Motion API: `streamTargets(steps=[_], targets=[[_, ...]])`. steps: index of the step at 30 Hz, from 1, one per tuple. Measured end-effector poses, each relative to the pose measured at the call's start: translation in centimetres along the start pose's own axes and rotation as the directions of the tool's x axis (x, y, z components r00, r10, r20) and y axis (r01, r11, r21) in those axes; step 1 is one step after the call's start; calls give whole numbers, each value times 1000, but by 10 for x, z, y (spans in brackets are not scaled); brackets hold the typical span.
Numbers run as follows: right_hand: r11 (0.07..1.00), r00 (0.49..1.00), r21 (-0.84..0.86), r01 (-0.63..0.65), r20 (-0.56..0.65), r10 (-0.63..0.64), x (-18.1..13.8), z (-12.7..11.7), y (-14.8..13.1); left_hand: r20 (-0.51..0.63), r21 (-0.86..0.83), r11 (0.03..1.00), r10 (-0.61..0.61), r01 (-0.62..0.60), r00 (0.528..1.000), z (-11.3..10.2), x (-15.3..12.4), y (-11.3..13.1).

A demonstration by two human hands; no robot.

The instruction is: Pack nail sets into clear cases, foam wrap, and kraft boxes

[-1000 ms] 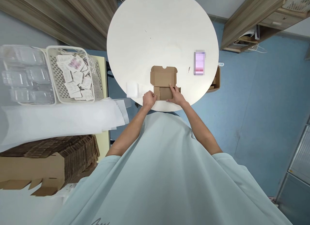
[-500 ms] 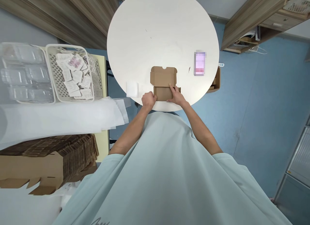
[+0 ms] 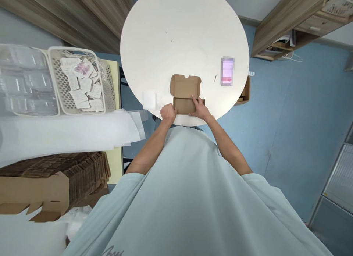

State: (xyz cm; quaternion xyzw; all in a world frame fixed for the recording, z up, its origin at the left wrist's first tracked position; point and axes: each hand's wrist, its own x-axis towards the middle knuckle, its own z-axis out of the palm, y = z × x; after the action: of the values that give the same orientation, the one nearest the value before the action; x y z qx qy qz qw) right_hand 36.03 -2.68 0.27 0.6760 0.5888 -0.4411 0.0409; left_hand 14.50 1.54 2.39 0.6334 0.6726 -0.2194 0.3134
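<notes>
A small brown cardboard box [image 3: 185,87] lies at the near edge of the round white table [image 3: 187,35], its lid flap folded back away from me. My left hand [image 3: 168,113] is closed at the box's left side, the fingers curled on its edge. At the right end, my right hand [image 3: 200,109] grips the side wall, with fingers reaching over the inside and the thumb low near the front. Part of the box's right end is hidden by that hand. Left of the box rests a white square pad [image 3: 149,100].
A pixelated phone-like object [image 3: 227,71] lies on the table's right side. On the left stand a white basket [image 3: 100,81] of small packets, clear plastic containers [image 3: 27,81], white sheets [image 3: 68,129] and stacked flat cardboard [image 3: 85,178]. A wooden cabinet [image 3: 289,24] stands at the back right.
Both hands stay on the box in nearly the same pose. The whole view has shifted slightly; no object has visibly been moved.
</notes>
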Motion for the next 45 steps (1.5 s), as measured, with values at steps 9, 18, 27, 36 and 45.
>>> streamTargets(steps=[9, 18, 27, 36, 45], targets=[[997, 995, 56, 53, -82, -48, -8, 2, -7, 20, 14, 1000, -2, 2, 1000, -2, -4, -2], [944, 897, 221, -245, -318, 308, -36, 8, 26, 30, -7, 1000, 8, -7, 1000, -1, -3, -4], [943, 917, 278, -182, -298, 265, -40, 10, 8, 34, -22, 1000, -2, 3, 999, 4, 1, -3], [961, 943, 217, -171, -246, 223, -20, 9, -14, 43, -20, 1000, 9, -8, 999, 1, -1, -4], [954, 948, -82, -289, -163, 273, -4, -1, -22, 31, -45, 999, 29, -27, 999, 2, 0, -7]])
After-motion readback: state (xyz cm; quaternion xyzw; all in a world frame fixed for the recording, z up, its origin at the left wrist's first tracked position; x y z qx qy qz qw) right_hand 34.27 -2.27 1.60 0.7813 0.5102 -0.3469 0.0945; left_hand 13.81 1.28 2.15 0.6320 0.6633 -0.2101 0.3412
